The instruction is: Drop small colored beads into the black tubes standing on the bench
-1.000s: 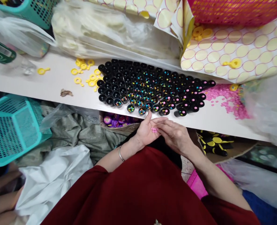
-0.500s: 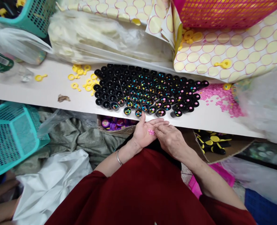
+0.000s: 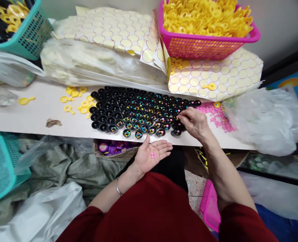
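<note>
Many small black cups [image 3: 138, 111] stand packed together on the white shelf [image 3: 38, 117], most holding coloured beads. My left hand [image 3: 151, 155] lies palm up below the shelf edge, fingers spread, with a few pink beads [image 3: 153, 155] resting on the palm. My right hand [image 3: 194, 122] reaches over the right end of the cups, its fingertips pinched together above a cup; what they hold is too small to see. A pile of pink beads [image 3: 218, 116] lies just right of that hand.
Loose yellow rings [image 3: 75, 101] lie left of the cups. A pink basket [image 3: 209, 33] of yellow rings sits on sticker sheets [image 3: 214, 77] behind. Teal baskets stand at top left [image 3: 17, 30] and lower left [image 3: 0, 168]. Plastic bags [image 3: 264, 117] lie at right.
My right hand has left the left palm and moved up to the right end of the cups. The view has tilted upward, showing the baskets behind.
</note>
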Motion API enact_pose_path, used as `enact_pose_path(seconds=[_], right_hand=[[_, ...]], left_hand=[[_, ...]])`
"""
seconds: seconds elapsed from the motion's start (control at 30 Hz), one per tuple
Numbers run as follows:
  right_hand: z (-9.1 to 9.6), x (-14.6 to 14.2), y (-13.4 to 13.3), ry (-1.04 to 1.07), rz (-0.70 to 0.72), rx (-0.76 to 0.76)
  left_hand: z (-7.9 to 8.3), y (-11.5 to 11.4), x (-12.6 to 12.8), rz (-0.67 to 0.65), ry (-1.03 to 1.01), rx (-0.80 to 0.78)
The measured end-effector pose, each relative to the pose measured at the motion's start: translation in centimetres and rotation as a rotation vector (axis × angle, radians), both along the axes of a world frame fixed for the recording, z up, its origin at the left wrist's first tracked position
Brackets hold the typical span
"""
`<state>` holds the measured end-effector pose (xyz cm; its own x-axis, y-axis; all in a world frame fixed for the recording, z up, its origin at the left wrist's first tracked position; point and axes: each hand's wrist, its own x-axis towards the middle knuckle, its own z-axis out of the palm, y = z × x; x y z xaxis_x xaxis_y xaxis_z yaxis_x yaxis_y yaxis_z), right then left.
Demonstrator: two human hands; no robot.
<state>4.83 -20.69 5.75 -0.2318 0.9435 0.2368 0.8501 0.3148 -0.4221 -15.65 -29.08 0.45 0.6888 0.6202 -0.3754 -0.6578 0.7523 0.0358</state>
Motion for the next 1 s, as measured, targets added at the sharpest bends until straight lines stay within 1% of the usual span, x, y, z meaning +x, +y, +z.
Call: enact_pose_path(seconds=[0.07,0.13,0.23,0.37,0.47,0.63,0.83,1.0], right_hand=[[-0.6,0.5,1.4,-0.065,0.006,-0.014],[-1.1,0.6,2.1,-0.138,0.022,-0.039],[-1.4,0.2,2.3,-0.237,0.032,-0.068],[-1.6,0.0,2.2,-0.318,0.037,-0.084],[-1.7,-0.1,2.3,-0.32,0.039,-0.076],[-1.8,-0.5,3.1,-0.261,-0.01,-0.007],[-2.2,-1.2,4.4,-0.372,0.023,0.002],[-2.6,-1.4,4.7,-0.416,0.018,-0.007]], left_hand=[[-0.3,-0.1,0.1,-0.006,0.0,0.001],[-0.5,-0.1,0.1,-0.004,0.001,0.005],[-0.7,-0.1,0.1,0.0,0.006,0.01],[-0.9,-0.1,0.0,-0.01,0.007,0.007],[-1.0,0.0,-0.1,-0.015,-0.005,0.005],[-1.2,0.0,0.0,-0.01,-0.009,0.003],[-1.3,-0.1,0.0,-0.004,-0.011,0.013],[-1.3,0.0,-0.1,0.003,-0.004,0.003]])
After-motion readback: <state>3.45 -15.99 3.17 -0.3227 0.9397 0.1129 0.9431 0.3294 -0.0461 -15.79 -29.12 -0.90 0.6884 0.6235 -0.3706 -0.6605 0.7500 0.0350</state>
